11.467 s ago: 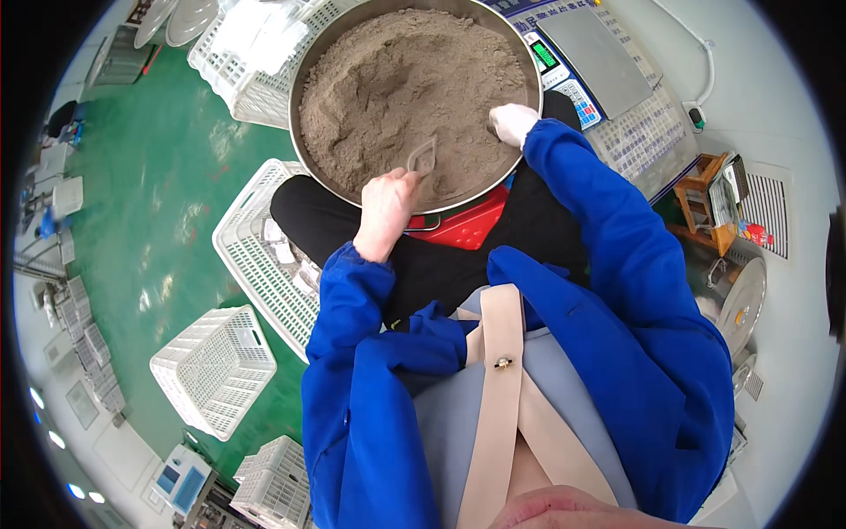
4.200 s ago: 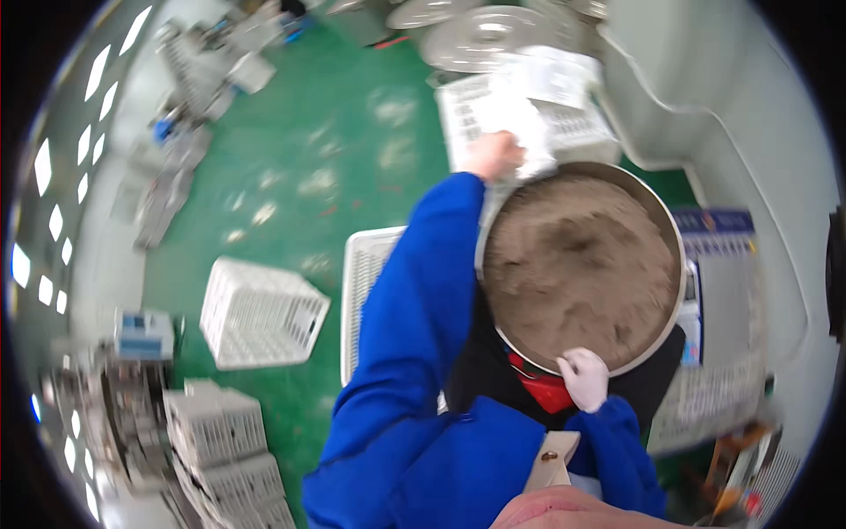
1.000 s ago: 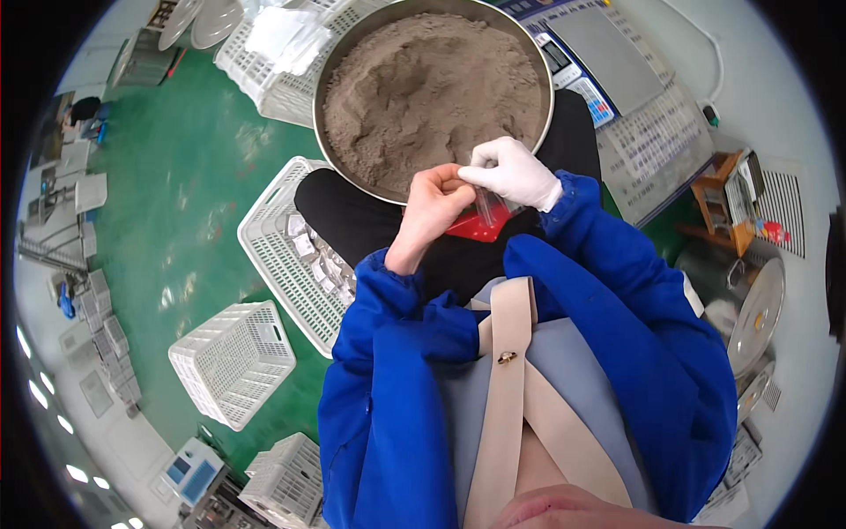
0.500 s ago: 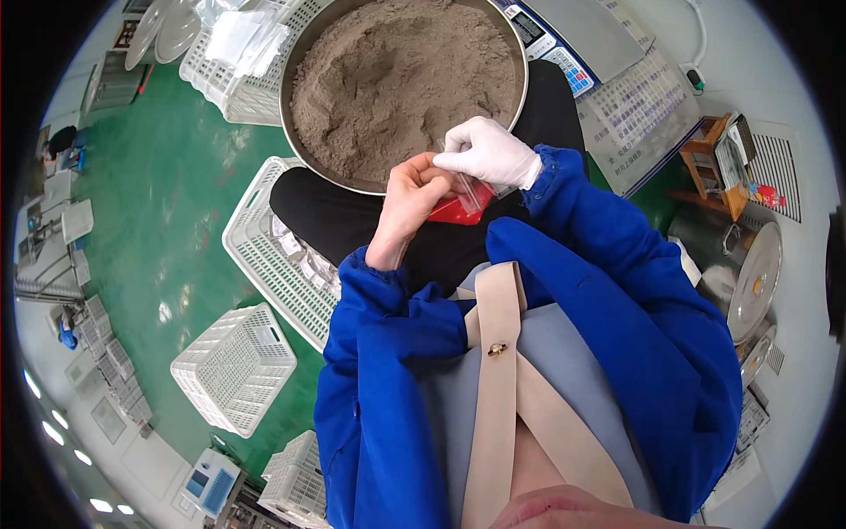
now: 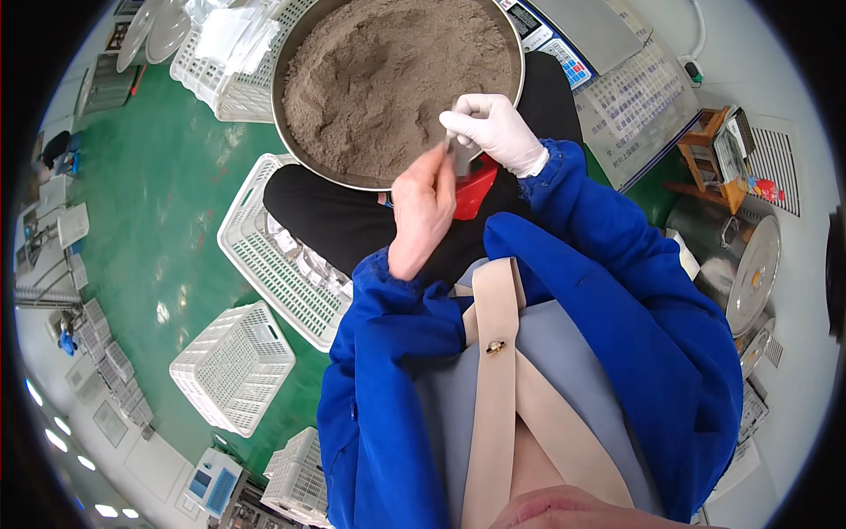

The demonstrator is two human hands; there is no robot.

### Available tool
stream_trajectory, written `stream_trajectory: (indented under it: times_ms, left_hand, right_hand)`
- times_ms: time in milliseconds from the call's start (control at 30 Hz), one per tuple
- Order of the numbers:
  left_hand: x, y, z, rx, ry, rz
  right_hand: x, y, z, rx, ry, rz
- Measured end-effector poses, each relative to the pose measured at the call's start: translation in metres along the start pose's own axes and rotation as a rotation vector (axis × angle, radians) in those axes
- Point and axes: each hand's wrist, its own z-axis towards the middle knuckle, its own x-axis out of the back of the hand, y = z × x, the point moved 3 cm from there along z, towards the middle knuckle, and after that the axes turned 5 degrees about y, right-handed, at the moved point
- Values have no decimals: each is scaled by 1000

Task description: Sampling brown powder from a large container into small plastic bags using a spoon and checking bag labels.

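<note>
My bare left hand and my white-gloved right hand meet over the near rim of a wide round metal basin full of grey-brown powder. Between them hangs a small clear plastic bag. Both hands have closed fingers, pinching the bag near its top; the left fingertips are smeared by motion. Below the bag, against my dark trousers, is a red object, partly covered by my left hand; its kind is unclear.
Left of my legs stands a white basket with small packets inside; another white basket is nearer. Clear bags lie on a basket beyond. A digital scale adjoins the basin's right. A wooden stool stands farther right.
My right hand has shifted up and slightly right. My left hand has turned upright, its fingertips now lower on the bag's side. More of the red object shows.
</note>
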Motion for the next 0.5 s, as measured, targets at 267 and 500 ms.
stream_trajectory:
  times_ms: [267, 500]
  left_hand:
    - [1, 0, 0, -411, 141, 730]
    - [7, 16, -8, -172, 9, 215]
  right_hand:
    - [-3, 29, -14, -164, 0, 122]
    - [-8, 39, -18, -144, 130, 170]
